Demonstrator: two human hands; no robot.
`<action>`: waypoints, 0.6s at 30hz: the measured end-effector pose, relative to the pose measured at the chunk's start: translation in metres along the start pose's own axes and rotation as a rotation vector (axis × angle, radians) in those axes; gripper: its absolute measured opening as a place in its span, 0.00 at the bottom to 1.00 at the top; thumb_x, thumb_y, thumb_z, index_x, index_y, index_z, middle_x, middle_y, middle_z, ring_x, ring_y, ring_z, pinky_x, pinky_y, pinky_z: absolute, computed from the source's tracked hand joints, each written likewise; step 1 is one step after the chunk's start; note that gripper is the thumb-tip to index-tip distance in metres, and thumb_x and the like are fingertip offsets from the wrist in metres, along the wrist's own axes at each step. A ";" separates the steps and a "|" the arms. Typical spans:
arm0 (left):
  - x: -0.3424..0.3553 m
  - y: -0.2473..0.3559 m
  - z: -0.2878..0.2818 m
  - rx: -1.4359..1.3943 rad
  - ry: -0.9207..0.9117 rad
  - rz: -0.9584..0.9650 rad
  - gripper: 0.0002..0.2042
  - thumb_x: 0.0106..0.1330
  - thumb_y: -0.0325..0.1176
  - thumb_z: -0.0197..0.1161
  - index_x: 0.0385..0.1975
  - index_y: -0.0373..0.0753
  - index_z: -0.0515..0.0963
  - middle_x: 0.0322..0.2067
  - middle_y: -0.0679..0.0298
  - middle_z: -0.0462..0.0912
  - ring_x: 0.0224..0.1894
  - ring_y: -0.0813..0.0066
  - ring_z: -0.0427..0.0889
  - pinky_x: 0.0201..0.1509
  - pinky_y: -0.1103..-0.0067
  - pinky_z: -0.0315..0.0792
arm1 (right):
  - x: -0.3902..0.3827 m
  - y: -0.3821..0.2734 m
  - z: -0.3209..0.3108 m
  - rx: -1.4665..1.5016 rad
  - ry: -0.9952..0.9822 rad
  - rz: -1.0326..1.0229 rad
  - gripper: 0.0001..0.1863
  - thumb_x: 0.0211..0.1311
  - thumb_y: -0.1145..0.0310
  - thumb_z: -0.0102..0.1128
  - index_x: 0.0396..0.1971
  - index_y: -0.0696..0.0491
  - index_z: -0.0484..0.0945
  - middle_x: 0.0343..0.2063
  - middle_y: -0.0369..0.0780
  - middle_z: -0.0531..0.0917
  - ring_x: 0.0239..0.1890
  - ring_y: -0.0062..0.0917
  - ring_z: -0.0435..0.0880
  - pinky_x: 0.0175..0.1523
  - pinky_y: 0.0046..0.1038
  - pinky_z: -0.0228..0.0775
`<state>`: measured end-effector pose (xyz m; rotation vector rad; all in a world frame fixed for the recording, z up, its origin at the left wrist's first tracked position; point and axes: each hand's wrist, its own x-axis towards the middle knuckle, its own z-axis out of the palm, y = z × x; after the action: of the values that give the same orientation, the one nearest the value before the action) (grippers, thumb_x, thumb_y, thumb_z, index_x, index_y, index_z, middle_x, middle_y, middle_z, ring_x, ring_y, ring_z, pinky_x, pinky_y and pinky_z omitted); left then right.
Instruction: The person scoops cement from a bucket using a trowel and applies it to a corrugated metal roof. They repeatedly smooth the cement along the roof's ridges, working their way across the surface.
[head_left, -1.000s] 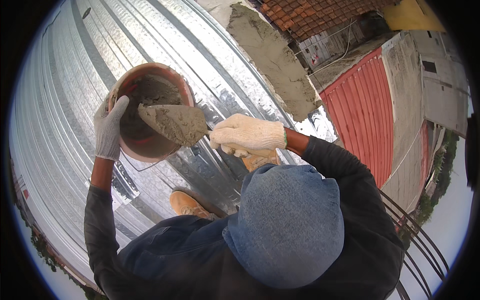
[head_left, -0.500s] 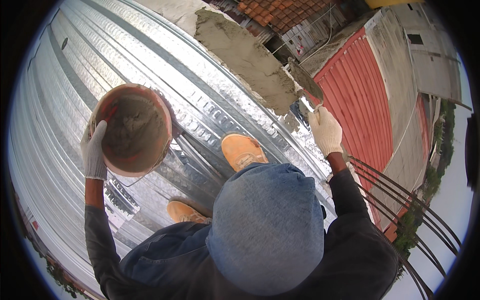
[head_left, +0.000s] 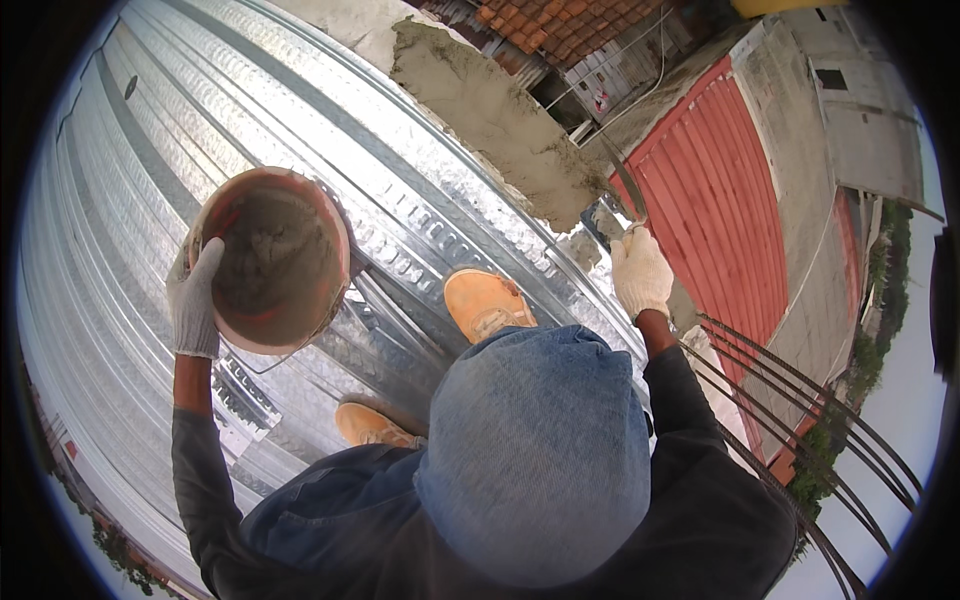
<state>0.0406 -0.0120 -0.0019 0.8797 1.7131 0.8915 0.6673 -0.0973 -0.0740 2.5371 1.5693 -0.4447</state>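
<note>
My left hand [head_left: 196, 300], in a knitted glove, grips the left side of a round reddish bucket [head_left: 332, 225] with grey mortar [head_left: 270, 245] inside. At the right, my gloved right hand [head_left: 642, 270] is closed on the handle of a trowel, whose blade [head_left: 626, 182] is seen nearly edge-on beside the lower end of a long, rough band of wet mortar [head_left: 490, 110]. That band runs along the edge of the ribbed metal sheeting [head_left: 130, 220]. My orange boots [head_left: 480, 300] rest on the sheeting, below and right of the bucket.
Bent steel bars [head_left: 820, 420] stick out at the lower right. Beyond the mortared edge are a red corrugated panel [head_left: 705, 190], a tiled roof [head_left: 560, 30], grey concrete walls [head_left: 870, 110] and trees [head_left: 825, 460].
My right hand has carried the trowel from over the bucket right to the mortar band, and the blade has turned edge-on. The bucket sits further left in view.
</note>
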 end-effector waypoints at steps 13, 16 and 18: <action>0.008 -0.004 0.002 -0.033 -0.022 0.024 0.27 0.79 0.38 0.74 0.72 0.30 0.81 0.62 0.58 0.88 0.60 0.70 0.88 0.67 0.72 0.82 | 0.071 -0.120 0.017 -0.060 -0.017 -0.252 0.19 0.73 0.58 0.68 0.52 0.58 0.82 0.46 0.53 0.92 0.50 0.51 0.94 0.53 0.51 0.87; 0.010 -0.004 -0.003 -0.006 -0.035 -0.002 0.29 0.80 0.39 0.73 0.75 0.31 0.78 0.65 0.58 0.86 0.63 0.69 0.87 0.69 0.71 0.81 | 0.090 -0.140 0.016 0.015 -0.019 -0.268 0.19 0.74 0.58 0.67 0.51 0.58 0.82 0.47 0.56 0.91 0.53 0.54 0.92 0.58 0.52 0.84; 0.010 -0.004 -0.004 -0.015 -0.020 -0.030 0.29 0.80 0.39 0.74 0.75 0.31 0.78 0.65 0.58 0.86 0.63 0.69 0.87 0.69 0.71 0.81 | 0.102 -0.153 0.014 0.000 0.026 -0.355 0.17 0.73 0.58 0.67 0.50 0.57 0.83 0.45 0.53 0.92 0.50 0.50 0.94 0.53 0.50 0.87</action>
<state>0.0333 -0.0064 -0.0084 0.8483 1.6961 0.8711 0.5712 0.0551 -0.1118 2.2716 2.0366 -0.4473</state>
